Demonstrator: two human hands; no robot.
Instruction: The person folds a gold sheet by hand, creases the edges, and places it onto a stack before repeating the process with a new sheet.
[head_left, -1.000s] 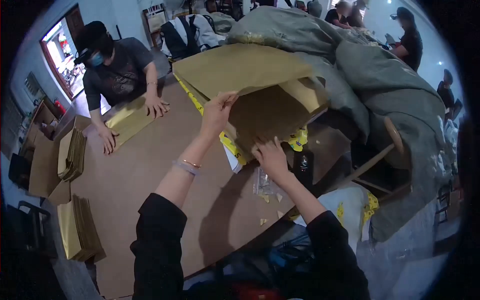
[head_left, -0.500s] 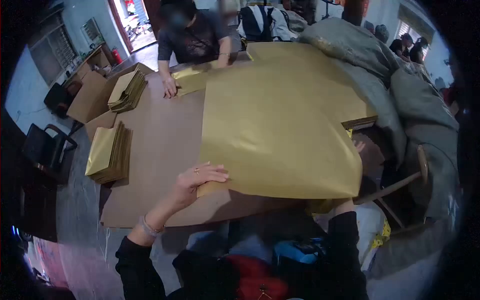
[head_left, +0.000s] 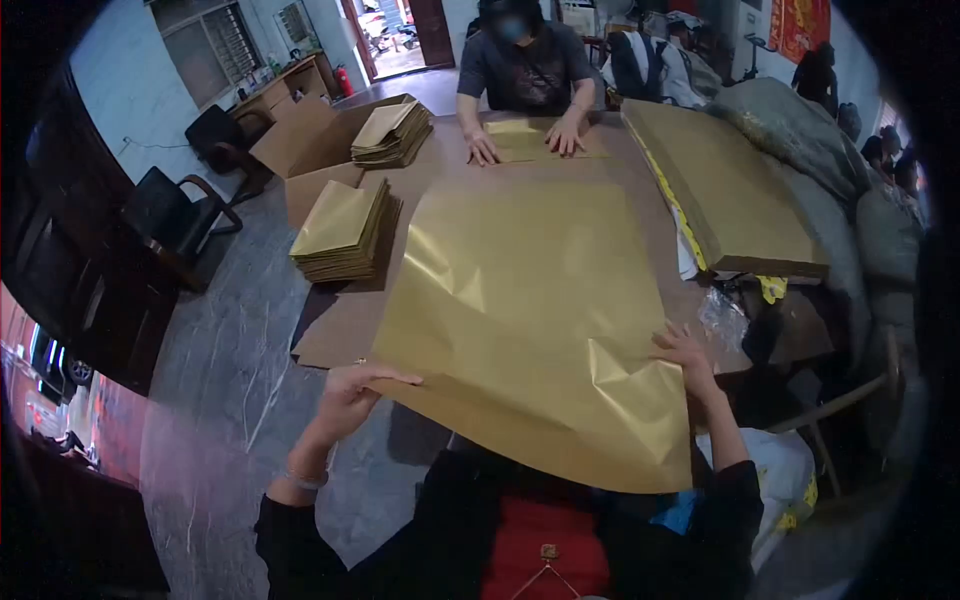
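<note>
A large gold paper sheet [head_left: 530, 290] lies across the table in front of me, its near edge bowing over the table's front edge toward my body. Creases show at its right side and upper left. My left hand [head_left: 352, 392] pinches the sheet's near left corner, thumb and fingers closed on the edge. At the right edge, my right hand [head_left: 686, 358] rests with fingers stretched out and apart on the paper. Beyond the sheet, a masked person across the table presses both hands on a smaller folded gold sheet [head_left: 520, 140].
A thick stack of gold sheets [head_left: 730, 185] lies at the right, beside grey-green sacks [head_left: 790, 125]. Folded gold paper bundles [head_left: 340, 228] stand at the table's left, near an open cardboard box [head_left: 310, 140]. Crumpled clear plastic [head_left: 722, 318] lies right of my right hand.
The large sheet has come off the stack at right and now lies before me. My right hand has come from beneath it to its right edge. My view has turned left.
</note>
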